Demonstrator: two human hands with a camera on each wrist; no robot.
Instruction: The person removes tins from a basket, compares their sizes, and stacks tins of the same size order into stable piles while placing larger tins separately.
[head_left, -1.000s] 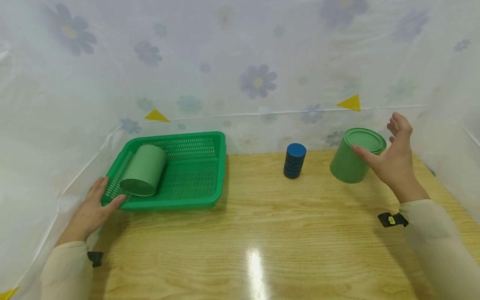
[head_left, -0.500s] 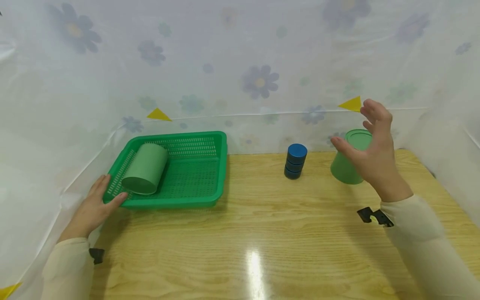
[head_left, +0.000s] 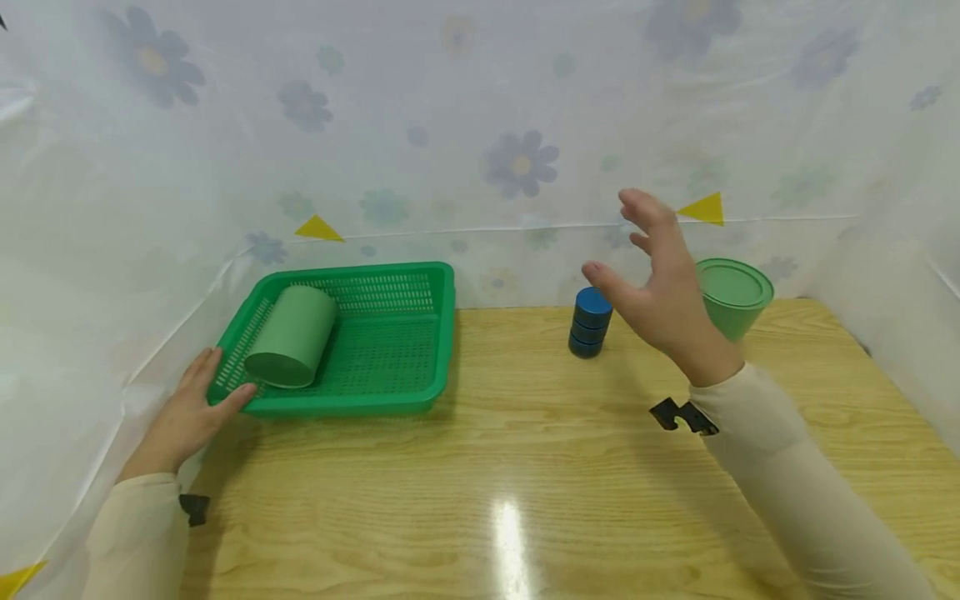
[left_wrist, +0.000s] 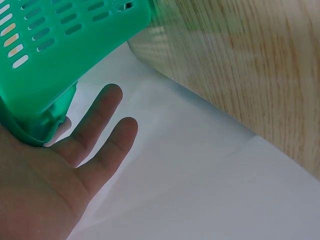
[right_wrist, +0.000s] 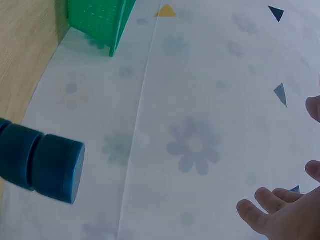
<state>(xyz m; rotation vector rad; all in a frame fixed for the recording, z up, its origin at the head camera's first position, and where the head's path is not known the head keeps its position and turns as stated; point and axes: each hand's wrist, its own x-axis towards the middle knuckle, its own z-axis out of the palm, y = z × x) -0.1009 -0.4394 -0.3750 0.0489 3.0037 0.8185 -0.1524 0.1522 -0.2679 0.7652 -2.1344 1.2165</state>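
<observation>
My left hand rests at the near left corner of a green plastic basket, thumb over the rim and fingers along the outside. In the left wrist view, the fingers stretch out straight beside the basket corner. My right hand is raised and holds nothing, its fingers and thumb spread apart. Just left of it stands a dark blue grooved cylinder, partly overlapped by the thumb side in the head view. Behind the right wrist, a light green round container stands upright, its left part hidden.
A second light green container lies on its side in the left part of the basket. A wooden table carries everything. White flowered sheeting closes off the back and both sides, with yellow triangles stuck on it.
My right hand has moved left, from beside the upright green container to near the blue cylinder. That container was beside its thumb and fingers before. The left hand and basket have stayed put.
</observation>
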